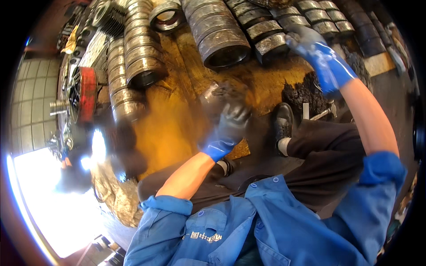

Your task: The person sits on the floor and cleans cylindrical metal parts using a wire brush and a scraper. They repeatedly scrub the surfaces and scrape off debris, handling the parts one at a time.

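Note:
Both hands wear blue gloves with dark, greasy palms and fingers. My left hand [235, 119] is low over the middle of the oily board, its fingers bent and partly blurred. A round, dirty metal lump [217, 93] lies just beyond those fingers; whether they hold it is unclear. My right hand [310, 44] reaches out to the far right, thumb and fingers apart, beside the near end of a row of metal rings [271, 43]. Its fingertips seem close to the end ring, but contact is hard to make out.
Long rows of metal rings lie beyond my hands, including a wide row [222, 42] and a narrower row [144, 57]. A single ring [167, 17] sits between them. Dark shavings [306, 95] and a hammer [323, 114] lie near my shoe [283, 122]. A red-rimmed wheel [88, 94] stands left.

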Motion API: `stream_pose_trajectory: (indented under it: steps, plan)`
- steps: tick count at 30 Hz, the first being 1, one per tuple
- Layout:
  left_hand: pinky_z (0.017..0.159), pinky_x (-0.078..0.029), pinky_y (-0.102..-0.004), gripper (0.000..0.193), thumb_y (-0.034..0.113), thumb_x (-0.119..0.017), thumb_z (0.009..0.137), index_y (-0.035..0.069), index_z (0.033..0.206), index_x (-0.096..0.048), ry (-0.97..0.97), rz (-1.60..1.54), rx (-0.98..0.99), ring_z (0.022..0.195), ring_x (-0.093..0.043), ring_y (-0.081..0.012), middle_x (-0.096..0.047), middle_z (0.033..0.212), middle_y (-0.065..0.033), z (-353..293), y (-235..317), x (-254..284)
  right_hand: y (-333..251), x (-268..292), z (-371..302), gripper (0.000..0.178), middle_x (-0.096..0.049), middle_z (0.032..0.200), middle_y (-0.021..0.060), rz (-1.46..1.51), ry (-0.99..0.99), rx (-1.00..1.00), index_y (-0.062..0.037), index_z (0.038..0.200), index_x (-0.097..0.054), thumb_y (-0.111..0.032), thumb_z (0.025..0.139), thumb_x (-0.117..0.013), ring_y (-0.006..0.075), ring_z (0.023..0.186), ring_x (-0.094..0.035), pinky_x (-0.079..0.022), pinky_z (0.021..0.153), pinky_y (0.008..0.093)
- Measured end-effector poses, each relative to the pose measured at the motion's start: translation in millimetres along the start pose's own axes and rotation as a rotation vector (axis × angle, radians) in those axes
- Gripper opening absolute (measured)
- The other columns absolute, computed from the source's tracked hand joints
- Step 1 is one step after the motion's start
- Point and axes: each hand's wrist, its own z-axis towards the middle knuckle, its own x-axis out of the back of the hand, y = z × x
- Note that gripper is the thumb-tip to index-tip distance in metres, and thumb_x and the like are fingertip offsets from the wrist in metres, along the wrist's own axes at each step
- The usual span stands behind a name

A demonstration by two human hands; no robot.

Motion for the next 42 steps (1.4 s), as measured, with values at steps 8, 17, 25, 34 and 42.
stream_pose_trajectory:
  steps: [8, 17, 25, 34, 42]
  plan:
    - [0.119, -0.028, -0.0617, 0.053, 0.030, -0.051, 0.102, 0.020, 0.153, -0.046, -0.297, 0.063, -0.343, 0.144, -0.045, -0.0319, -0.052, 0.153, -0.0120, 7, 11, -30, -48, 82, -100, 0.065, -0.066, 0.133, 0.0199, 0.359, 0.075, 0.140, -0.0055, 0.140, -0.059, -0.056, 0.099, -0.061, 0.0340, 0.121, -0.066, -0.054, 0.105, 0.0420]
    - [0.111, -0.043, -0.0429, 0.043, 0.023, -0.047, 0.104, 0.005, 0.143, -0.052, -0.259, 1.330, -1.025, 0.127, -0.055, -0.0257, -0.058, 0.138, -0.0151, -58, 64, -194, 16, 31, -58, 0.047, -0.064, 0.137, 0.0152, 1.007, 0.014, -0.071, -0.0080, 0.139, -0.063, -0.029, 0.098, -0.071, 0.0231, 0.115, -0.067, -0.052, 0.101, 0.0347]
    - [0.101, -0.054, -0.0398, 0.034, 0.023, -0.049, 0.104, 0.002, 0.125, -0.066, -0.265, 1.002, -0.864, 0.109, -0.067, -0.0297, -0.069, 0.118, -0.0145, -87, 63, -268, 15, 44, -40, 0.047, -0.067, 0.133, 0.0159, 0.817, 0.019, -0.095, -0.0099, 0.138, -0.064, -0.035, 0.098, -0.069, 0.0250, 0.114, -0.068, -0.053, 0.100, 0.0371]
    - [0.097, -0.054, -0.0422, 0.031, 0.023, -0.052, 0.101, 0.003, 0.118, -0.068, -0.770, 0.182, -0.586, 0.107, -0.067, -0.0327, -0.069, 0.114, -0.0160, -29, 60, -103, 2, 58, -33, 0.047, -0.070, 0.128, 0.0166, 0.644, 0.071, -0.088, -0.0121, 0.136, -0.065, -0.041, 0.098, -0.068, 0.0271, 0.113, -0.069, -0.054, 0.100, 0.0399]
    - [0.106, -0.047, -0.0497, 0.029, 0.024, -0.052, 0.100, 0.005, 0.112, -0.070, -0.528, -0.069, -0.260, 0.115, -0.064, -0.0336, -0.070, 0.113, -0.0149, 3, 54, -11, -18, 87, -60, 0.055, -0.072, 0.125, 0.0148, 0.441, 0.074, -0.261, -0.0141, 0.132, -0.067, -0.056, 0.096, -0.064, 0.0302, 0.114, -0.069, -0.052, 0.104, 0.0420]
